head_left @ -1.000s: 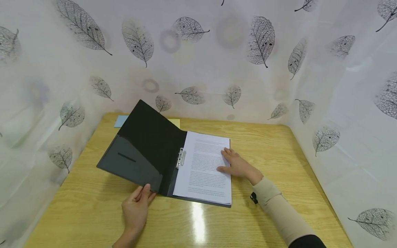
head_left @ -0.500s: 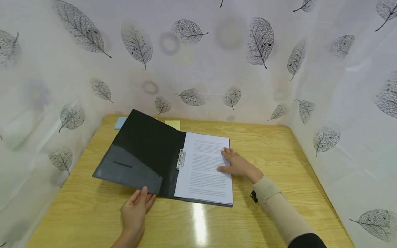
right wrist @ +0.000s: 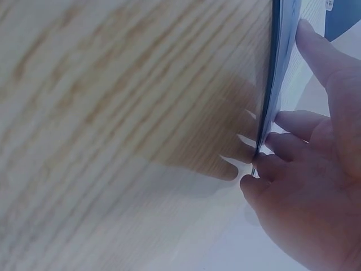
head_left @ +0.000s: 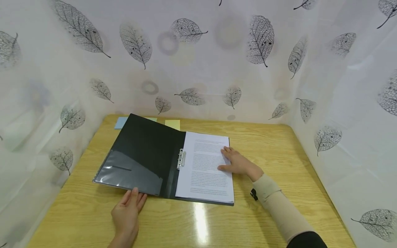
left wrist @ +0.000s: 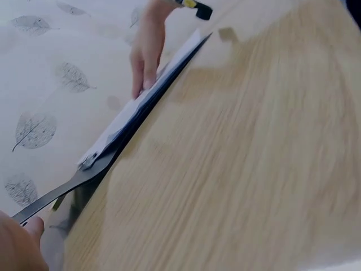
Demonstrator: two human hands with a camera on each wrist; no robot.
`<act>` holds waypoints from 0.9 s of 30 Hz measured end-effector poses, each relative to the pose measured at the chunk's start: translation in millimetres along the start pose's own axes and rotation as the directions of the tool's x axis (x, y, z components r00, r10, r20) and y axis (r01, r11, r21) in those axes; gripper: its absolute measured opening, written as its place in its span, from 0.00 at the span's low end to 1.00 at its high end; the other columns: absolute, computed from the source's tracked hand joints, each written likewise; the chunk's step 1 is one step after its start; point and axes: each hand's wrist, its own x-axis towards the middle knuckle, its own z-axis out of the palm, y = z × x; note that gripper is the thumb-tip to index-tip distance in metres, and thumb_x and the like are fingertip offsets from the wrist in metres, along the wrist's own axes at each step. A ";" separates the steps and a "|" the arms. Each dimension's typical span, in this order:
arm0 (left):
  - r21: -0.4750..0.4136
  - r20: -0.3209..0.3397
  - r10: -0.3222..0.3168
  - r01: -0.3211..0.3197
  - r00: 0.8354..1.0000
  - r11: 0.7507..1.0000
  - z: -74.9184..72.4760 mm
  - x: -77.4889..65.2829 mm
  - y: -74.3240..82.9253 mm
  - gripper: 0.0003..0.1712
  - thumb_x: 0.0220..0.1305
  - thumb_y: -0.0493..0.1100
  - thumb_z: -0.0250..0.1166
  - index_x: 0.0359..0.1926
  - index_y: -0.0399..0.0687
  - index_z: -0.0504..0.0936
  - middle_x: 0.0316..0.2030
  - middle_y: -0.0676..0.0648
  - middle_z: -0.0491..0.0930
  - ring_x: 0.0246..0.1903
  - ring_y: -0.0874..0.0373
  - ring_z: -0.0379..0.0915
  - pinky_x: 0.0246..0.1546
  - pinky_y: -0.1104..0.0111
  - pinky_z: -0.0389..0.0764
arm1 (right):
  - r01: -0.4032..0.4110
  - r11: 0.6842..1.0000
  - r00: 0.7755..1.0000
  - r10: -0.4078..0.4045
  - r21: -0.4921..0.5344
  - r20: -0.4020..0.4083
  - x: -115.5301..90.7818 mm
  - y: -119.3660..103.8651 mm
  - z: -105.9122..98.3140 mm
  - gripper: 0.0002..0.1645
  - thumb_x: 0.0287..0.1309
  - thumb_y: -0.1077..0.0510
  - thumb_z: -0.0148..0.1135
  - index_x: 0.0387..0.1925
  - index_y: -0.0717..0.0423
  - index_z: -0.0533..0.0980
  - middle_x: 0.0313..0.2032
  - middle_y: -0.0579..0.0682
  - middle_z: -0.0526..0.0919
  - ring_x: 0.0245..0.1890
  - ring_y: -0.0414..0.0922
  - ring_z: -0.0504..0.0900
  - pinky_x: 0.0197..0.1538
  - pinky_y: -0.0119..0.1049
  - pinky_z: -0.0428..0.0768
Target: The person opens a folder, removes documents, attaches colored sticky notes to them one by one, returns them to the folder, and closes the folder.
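Observation:
A black clip folder [head_left: 145, 148] lies spread on the table, its left cover tilted up off the wood. My left hand [head_left: 125, 212] pinches the lower edge of that cover, thumb on top and fingers underneath. On the right side of the folder, printed papers [head_left: 204, 175] sit at a metal clip [head_left: 180, 159]. My right hand [head_left: 237, 163] rests with spread fingers on the papers' right edge. In the right wrist view, the fingertips of the right hand [right wrist: 304, 164] meet the folder's side. The left wrist view shows the raised cover [left wrist: 67, 189] from its edge.
The wooden table [head_left: 279, 148] extends around the folder. Behind the cover, a blue sticky note [head_left: 120, 122] and a yellow sticky note [head_left: 172, 124] lie at the back, with a greenish one partly hidden between them. A leaf-patterned curtain [head_left: 204, 62] encloses the back and sides.
The left cover has swung down and leftward, my left hand moving left with it. More of the sticky notes shows behind it. My right hand has stayed on the papers.

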 end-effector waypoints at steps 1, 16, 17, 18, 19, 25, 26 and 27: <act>-0.006 -0.018 0.017 -0.017 1.000 1.000 -2.2 2.2 2.8 0.40 0.74 0.39 0.66 0.76 0.24 0.58 0.55 0.34 0.78 0.35 0.72 0.86 0.41 0.71 0.88 | 0.000 1.000 1.000 0.000 -0.001 0.000 0.1 0.6 0.2 0.58 0.70 0.35 0.65 0.82 0.66 0.53 0.82 0.68 0.49 0.83 0.68 0.46 0.82 0.64 0.53; -0.052 -0.147 0.325 -0.336 0.934 0.940 -23.7 19.0 34.2 0.41 0.70 0.35 0.69 0.79 0.39 0.61 0.73 0.30 0.60 0.72 0.51 0.66 0.51 0.80 0.79 | 0.000 1.000 1.000 0.000 0.004 0.012 1.0 2.9 2.3 0.57 0.70 0.35 0.64 0.82 0.67 0.53 0.82 0.69 0.48 0.84 0.67 0.45 0.82 0.63 0.52; -0.059 -0.161 0.336 -0.349 0.928 0.935 -24.7 20.3 35.3 0.41 0.70 0.34 0.69 0.79 0.37 0.62 0.72 0.29 0.61 0.70 0.52 0.68 0.51 0.79 0.79 | -0.001 1.000 1.000 0.001 0.008 0.012 1.2 2.7 2.2 0.57 0.70 0.36 0.64 0.82 0.66 0.53 0.82 0.68 0.48 0.84 0.67 0.45 0.82 0.63 0.52; -0.063 -0.174 0.339 -0.354 0.924 0.933 -26.2 21.4 36.6 0.41 0.70 0.34 0.69 0.78 0.36 0.62 0.71 0.30 0.62 0.69 0.54 0.70 0.51 0.79 0.79 | -0.002 1.000 1.000 0.002 0.010 0.013 1.3 2.5 2.2 0.57 0.70 0.36 0.65 0.82 0.66 0.53 0.83 0.68 0.48 0.84 0.67 0.45 0.82 0.62 0.52; -0.074 -0.187 0.341 -0.360 0.921 0.930 -27.7 22.8 38.0 0.41 0.69 0.33 0.70 0.78 0.34 0.63 0.70 0.30 0.63 0.68 0.55 0.72 0.51 0.79 0.79 | -0.001 1.000 1.000 0.001 0.011 0.012 1.4 2.4 2.1 0.57 0.70 0.36 0.65 0.82 0.66 0.53 0.83 0.68 0.48 0.84 0.67 0.45 0.82 0.62 0.52; -0.057 -0.283 0.373 -0.404 0.884 0.913 -37.1 31.9 51.1 0.36 0.66 0.34 0.73 0.73 0.37 0.71 0.68 0.34 0.71 0.64 0.63 0.78 0.53 0.80 0.80 | 0.004 1.000 1.000 -0.004 -0.001 0.004 0.9 1.9 1.6 0.57 0.70 0.35 0.65 0.81 0.67 0.53 0.82 0.69 0.49 0.83 0.68 0.46 0.82 0.64 0.54; -0.050 -0.297 0.387 -0.419 0.873 0.907 -38.0 34.0 54.0 0.35 0.66 0.34 0.73 0.72 0.38 0.73 0.68 0.35 0.72 0.65 0.63 0.79 0.54 0.81 0.79 | 0.005 1.000 1.000 -0.005 -0.004 0.004 0.9 1.9 1.5 0.57 0.70 0.35 0.64 0.81 0.67 0.53 0.82 0.69 0.49 0.83 0.68 0.46 0.82 0.64 0.54; -0.020 -0.306 0.415 -0.442 0.857 0.897 -38.6 36.2 56.8 0.34 0.66 0.35 0.73 0.72 0.39 0.74 0.68 0.35 0.74 0.65 0.62 0.79 0.55 0.81 0.79 | 0.006 1.000 1.000 -0.006 -0.007 0.005 0.9 1.9 1.3 0.57 0.70 0.35 0.64 0.81 0.67 0.53 0.82 0.69 0.49 0.83 0.68 0.46 0.82 0.64 0.54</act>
